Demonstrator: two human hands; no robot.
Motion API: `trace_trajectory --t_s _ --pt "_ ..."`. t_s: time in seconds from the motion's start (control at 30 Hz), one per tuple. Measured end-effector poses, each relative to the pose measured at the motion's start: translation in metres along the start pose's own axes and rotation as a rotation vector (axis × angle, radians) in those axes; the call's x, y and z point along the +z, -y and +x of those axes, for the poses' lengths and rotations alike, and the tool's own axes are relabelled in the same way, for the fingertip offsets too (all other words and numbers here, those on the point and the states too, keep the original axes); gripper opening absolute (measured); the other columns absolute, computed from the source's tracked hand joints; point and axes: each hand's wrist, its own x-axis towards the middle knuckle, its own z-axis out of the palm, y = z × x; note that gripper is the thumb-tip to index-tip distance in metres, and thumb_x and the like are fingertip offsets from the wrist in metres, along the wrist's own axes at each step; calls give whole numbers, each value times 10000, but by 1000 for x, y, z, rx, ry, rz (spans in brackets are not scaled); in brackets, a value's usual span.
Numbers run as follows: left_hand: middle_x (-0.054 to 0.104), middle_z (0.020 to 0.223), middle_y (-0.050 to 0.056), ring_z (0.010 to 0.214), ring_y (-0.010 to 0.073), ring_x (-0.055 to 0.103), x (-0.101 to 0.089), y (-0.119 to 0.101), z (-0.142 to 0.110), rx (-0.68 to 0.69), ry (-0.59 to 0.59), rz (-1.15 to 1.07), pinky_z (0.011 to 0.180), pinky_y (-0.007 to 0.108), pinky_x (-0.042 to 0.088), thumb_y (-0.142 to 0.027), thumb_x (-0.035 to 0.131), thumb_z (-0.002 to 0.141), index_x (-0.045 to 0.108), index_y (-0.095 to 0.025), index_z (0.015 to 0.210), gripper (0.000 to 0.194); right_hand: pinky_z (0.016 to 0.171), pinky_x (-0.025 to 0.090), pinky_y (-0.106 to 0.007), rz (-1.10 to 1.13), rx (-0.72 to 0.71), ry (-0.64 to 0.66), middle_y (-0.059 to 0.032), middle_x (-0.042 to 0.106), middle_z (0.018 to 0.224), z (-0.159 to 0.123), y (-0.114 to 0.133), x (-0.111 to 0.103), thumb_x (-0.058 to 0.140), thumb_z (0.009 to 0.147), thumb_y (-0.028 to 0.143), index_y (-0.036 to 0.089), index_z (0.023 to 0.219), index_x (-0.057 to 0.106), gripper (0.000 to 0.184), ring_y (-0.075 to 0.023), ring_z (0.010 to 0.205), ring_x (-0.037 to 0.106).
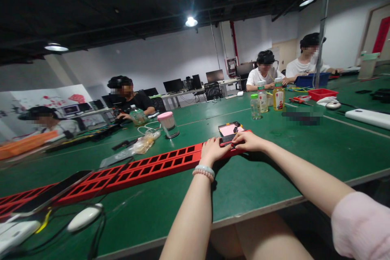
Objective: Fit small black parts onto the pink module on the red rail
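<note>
The red rack [137,180] runs sideways beneath the left hand [212,151] and right hand [249,141], a dark piece [226,139] between; whether their fingers clamp cannot be told.

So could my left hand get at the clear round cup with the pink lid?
Probably yes: the left hand is at the red slotted rack, and the clear round cup appears nearby, with only green tabletop seeming to lie between.

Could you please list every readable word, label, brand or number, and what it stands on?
No text is readable.
Labels on the yellow plastic bottle and the paler plastic bottle beside it: too small.
Dark rectangular wall notice: too small.
Marks on the white, red-patterned panel: too blurred.
</note>
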Motion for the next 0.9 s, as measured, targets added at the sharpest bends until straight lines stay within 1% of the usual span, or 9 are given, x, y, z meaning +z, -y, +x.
trace_trajectory --t_s 0.13,0.27,0.4,0.63,0.8,0.9 --pt "503 1317 160 1195 332 462 1 2 4 8 -1 17 954 359 333 -772 343 718 534 -144 1219 825 884 431 -291 -22 -15 13 -76 667 940 2 1 -1 645 710 149 157 871 740 186 -192 927 595" --pt "517 1305 155 1186 325 476 2 3 6 11 -9 27 954 349 339 -779 337 713 540 -152 1212 827 872 437 -283 -9 3 26 -66 660 929 4 2 -1 647 709 137 167 838 741 162 -188 931 593" --pt "513 1310 156 1185 327 478 3 4 7 3 -7 28 955 352 341 -788 340 704 535 -150 1219 843 874 434 -280 -23 11 7 -67 649 948 3 2 0 645 705 124 165 842 740 172 -183 921 594" --pt "501 1319 161 1186 334 474 3 5 9 0 -6 22 956 354 340 -806 326 695 527 -149 1240 877 875 437 -282 -43 -10 1 -70 653 976 2 0 3 641 711 141 169 859 741 181 -183 915 600" --pt "492 1326 165 1197 332 462 2 5 9 -3 -1 23 963 356 334 -809 326 691 521 -146 1246 886 866 443 -267 -117 -37 -11 -77 667 974 4 1 4 623 726 174 168 880 743 195 -181 903 611" --pt "486 1333 164 1198 333 462 2 6 10 -14 -4 20 962 357 337 -811 330 684 516 -147 1249 891 850 449 -262 -150 -28 -25 -70 687 948 7 6 5 615 730 195 178 849 749 180 -181 878 623"
